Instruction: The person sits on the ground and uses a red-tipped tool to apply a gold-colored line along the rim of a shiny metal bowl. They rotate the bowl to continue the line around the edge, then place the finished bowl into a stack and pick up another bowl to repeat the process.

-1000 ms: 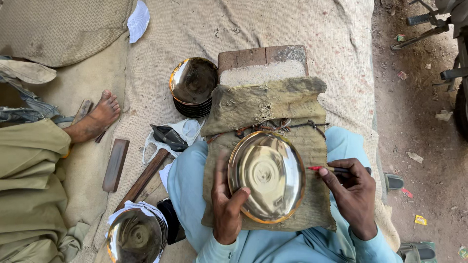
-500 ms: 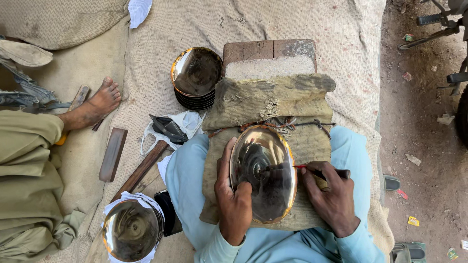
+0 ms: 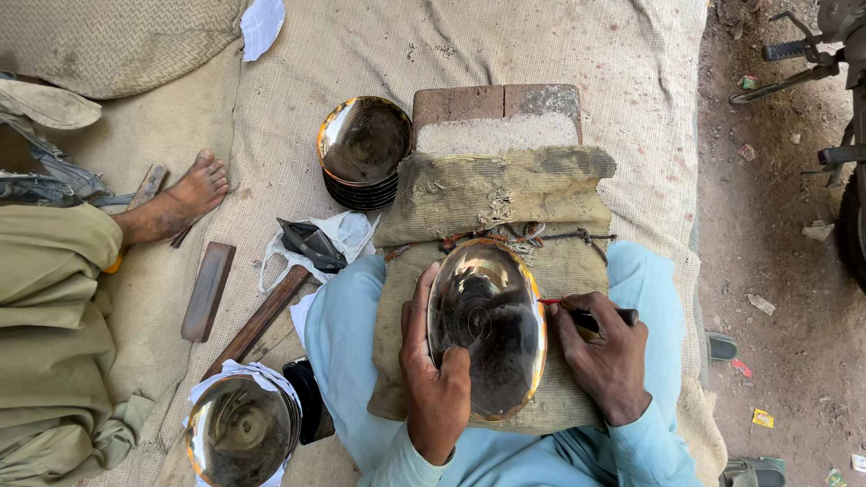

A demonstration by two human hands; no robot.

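Note:
A shiny round metal plate (image 3: pixel 492 316) rests tilted on a coarse cloth pad (image 3: pixel 505 194) over my lap. My left hand (image 3: pixel 433 379) grips its left rim, thumb on the inner face. My right hand (image 3: pixel 600 356) sits at the plate's right rim and holds a thin dark tool with a red tip (image 3: pixel 586 311); the tip touches the rim.
A stack of shiny plates (image 3: pixel 363 149) stands beyond my left knee, another plate on white paper (image 3: pixel 239 433) at lower left. Bricks (image 3: pixel 496 117) lie under the pad. Another person's leg and bare foot (image 3: pixel 176 198) rest at left. Wooden pieces (image 3: pixel 207 289) lie on the mat.
The plate has been tipped up on edge from lying flat. My left hand has shifted along its left rim, and the red-tipped tool has come onto the right rim.

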